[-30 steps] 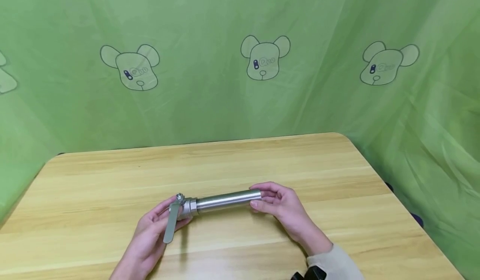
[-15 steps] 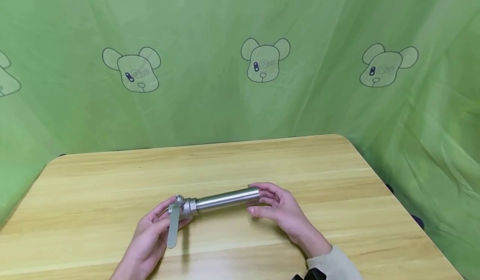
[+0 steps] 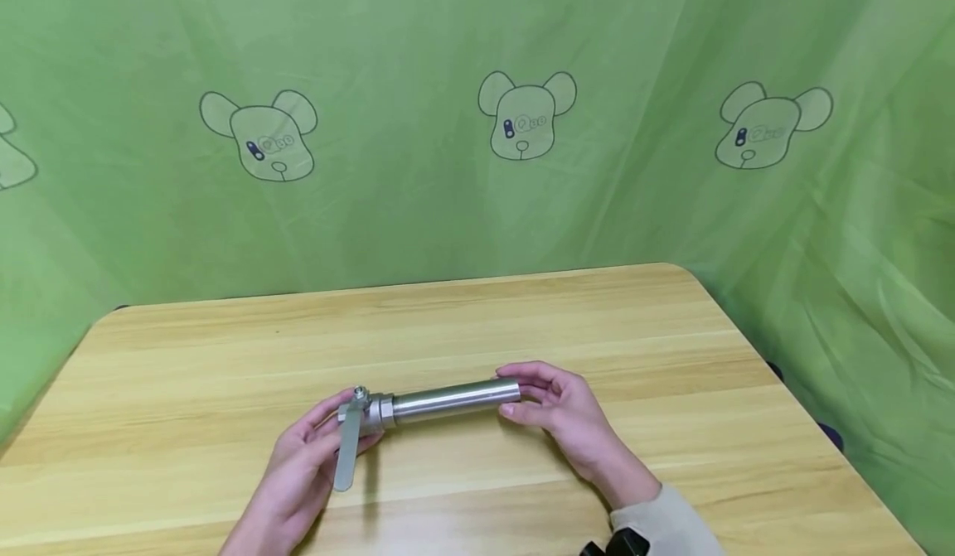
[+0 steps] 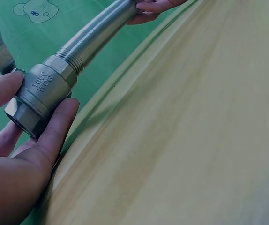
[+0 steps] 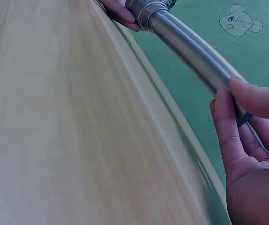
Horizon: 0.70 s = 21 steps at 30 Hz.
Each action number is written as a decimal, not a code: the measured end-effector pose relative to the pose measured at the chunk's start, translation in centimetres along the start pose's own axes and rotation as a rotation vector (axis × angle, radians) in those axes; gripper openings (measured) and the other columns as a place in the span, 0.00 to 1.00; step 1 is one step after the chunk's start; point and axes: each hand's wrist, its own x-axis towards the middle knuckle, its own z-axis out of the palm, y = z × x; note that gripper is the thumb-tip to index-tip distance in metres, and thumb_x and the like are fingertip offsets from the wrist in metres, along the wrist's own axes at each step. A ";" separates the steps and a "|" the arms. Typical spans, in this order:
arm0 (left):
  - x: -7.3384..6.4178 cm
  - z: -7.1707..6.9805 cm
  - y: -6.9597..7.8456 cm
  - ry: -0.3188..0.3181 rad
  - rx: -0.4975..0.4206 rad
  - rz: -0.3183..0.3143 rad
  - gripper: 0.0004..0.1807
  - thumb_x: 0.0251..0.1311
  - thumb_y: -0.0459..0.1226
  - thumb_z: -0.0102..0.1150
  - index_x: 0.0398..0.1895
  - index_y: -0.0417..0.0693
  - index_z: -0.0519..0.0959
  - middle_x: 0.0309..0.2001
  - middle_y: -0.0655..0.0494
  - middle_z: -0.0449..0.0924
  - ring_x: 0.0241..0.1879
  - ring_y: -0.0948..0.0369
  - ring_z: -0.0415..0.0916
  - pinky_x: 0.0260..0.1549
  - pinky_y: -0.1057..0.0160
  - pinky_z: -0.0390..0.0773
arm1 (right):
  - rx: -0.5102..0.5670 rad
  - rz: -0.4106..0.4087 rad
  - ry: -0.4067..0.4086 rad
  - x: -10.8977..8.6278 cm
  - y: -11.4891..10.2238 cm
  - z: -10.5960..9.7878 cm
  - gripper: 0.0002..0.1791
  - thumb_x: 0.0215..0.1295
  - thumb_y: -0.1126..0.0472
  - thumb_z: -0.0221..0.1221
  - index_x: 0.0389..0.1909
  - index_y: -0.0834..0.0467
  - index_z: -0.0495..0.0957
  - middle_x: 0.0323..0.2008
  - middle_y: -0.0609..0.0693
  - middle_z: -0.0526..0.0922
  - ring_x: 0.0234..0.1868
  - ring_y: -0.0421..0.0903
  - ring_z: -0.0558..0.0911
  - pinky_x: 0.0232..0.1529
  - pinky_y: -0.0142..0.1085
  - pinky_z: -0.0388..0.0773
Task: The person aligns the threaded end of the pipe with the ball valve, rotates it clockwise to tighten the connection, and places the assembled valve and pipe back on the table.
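Observation:
A steel ball valve (image 4: 43,89) with raised lettering joins a long, shiny metal pipe (image 3: 457,399), whose threads show at the joint in the left wrist view. My left hand (image 3: 293,473) grips the valve body between thumb and fingers. From the valve's top bolt a flat lever handle (image 3: 347,448) points toward me. At the pipe's far right end, my right hand (image 3: 570,415) pinches it with thumb on one side and fingers on the other, as the right wrist view shows. Pipe and valve are held above the table, nearly level.
The wood-grain table (image 3: 477,324) has rounded far corners. Behind and to the right hangs a green curtain (image 3: 403,191) printed with bear heads. A black device (image 3: 627,542) sits by the right sleeve (image 3: 664,523).
Half a second ago my right thumb stood a little off the pipe, whose right end was slightly higher; now the thumb touches it. Since the first frame, the lever's tip has shifted slightly right.

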 end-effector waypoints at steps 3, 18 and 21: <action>0.0 0.1 0.1 0.011 0.008 -0.004 0.31 0.74 0.27 0.57 0.78 0.36 0.64 0.58 0.60 0.89 0.56 0.63 0.87 0.62 0.57 0.89 | -0.009 0.016 0.015 0.1 0.0 0.0 0.32 0.59 0.73 0.73 0.65 0.71 0.78 0.56 0.61 0.88 0.53 0.43 0.89 0.56 0.31 0.90; 0.1 0.0 -0.1 0.000 -0.017 -0.007 0.29 0.71 0.25 0.59 0.75 0.42 0.71 0.60 0.57 0.87 0.61 0.61 0.85 0.65 0.56 0.87 | -0.099 0.034 0.037 0.1 0.1 0.5 0.24 0.68 0.62 0.72 0.58 0.73 0.80 0.41 0.56 0.90 0.39 0.45 0.90 0.45 0.35 0.93; 0.1 -0.1 -0.2 0.000 -0.020 0.000 0.28 0.71 0.24 0.59 0.74 0.42 0.72 0.60 0.57 0.88 0.60 0.61 0.85 0.64 0.56 0.87 | -0.128 0.049 0.051 0.2 0.1 0.6 0.23 0.70 0.59 0.71 0.55 0.73 0.81 0.37 0.57 0.89 0.35 0.44 0.88 0.40 0.34 0.92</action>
